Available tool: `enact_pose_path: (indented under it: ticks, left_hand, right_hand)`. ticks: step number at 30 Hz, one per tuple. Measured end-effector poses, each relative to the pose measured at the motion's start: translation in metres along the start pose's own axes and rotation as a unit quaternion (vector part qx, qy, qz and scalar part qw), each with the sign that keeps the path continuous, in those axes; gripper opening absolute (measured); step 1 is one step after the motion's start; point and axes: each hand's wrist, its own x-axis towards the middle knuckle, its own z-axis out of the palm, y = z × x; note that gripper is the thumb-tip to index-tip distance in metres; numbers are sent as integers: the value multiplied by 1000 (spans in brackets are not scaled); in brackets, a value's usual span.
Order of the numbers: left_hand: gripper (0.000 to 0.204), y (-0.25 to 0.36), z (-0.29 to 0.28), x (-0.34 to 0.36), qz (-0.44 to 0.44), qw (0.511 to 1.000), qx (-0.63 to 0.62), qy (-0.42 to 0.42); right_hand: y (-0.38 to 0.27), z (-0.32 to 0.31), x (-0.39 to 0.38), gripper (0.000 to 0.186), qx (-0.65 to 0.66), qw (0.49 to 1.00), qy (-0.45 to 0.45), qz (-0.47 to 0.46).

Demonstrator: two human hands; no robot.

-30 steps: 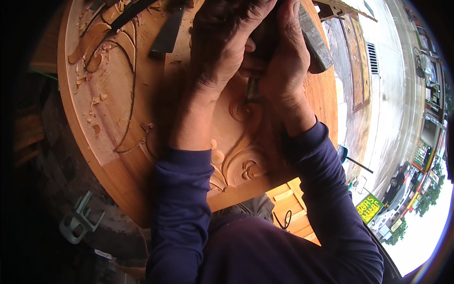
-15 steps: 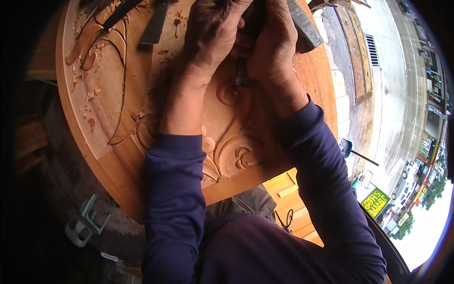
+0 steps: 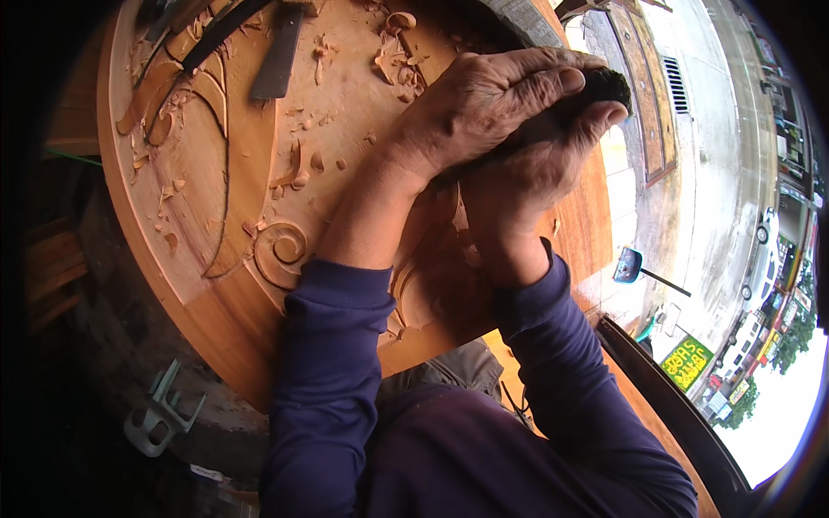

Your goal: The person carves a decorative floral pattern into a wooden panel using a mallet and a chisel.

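A dark-handled carving tool [image 3: 610, 85] slants between my hands, its black end pointing to the upper right. My left hand [image 3: 479, 108] lies along its upper side, fingers pressed together on it. From below, my right hand [image 3: 537, 173] is closed round it, with the thumb up beside the black end. Its working end is hidden under the hands. Both hands are over a rounded wooden panel [image 3: 194, 298] carved in relief. A carved spiral scroll [image 3: 282, 250] shows left of my left wrist, and curled wood shavings [image 3: 393, 56] lie above my left hand.
A flat steel blade [image 3: 278, 56] and a black bar-like tool [image 3: 223, 33] lie on the panel's upper left. A grey block [image 3: 522, 22] is at the top edge. Lower left stands a pale green plastic chair [image 3: 160, 416]. At right are a drain grate [image 3: 676, 85] and a street.
Both hands have shifted right and slightly toward me, turning so the tool slants to the upper right. The spiral scroll and the shavings beside my left forearm have come into view.
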Motion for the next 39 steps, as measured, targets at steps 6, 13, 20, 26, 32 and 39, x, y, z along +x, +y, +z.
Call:
enact_pose_path:
  ticks: [6, 13, 20, 26, 32, 39]
  left_hand:
    - [36, 32, -45, -1, -70, 975, -123, 173]
    - [68, 56, -45, -2, 17, 977, -38, 208]
    - [53, 39, -50, -1, 13, 987, 2, 160]
    - [45, 15, -40, 7, 37, 995, -19, 90]
    - [36, 15, -23, 2, -29, 994, 85, 63]
    - [49, 61, -41, -1, -72, 988, -9, 139]
  right_hand:
    - [-31, 15, 28, 76, -67, 981, -75, 168]
    - [-21, 69, 32, 75, -26, 950, -50, 308]
    - [3, 32, 31, 76, -14, 937, -131, 324]
    - [-5, 16, 26, 67, -20, 944, -141, 299]
    - [-13, -5, 3, 64, -40, 990, -5, 133]
    - [-49, 19, 15, 66, -110, 958, -93, 247]
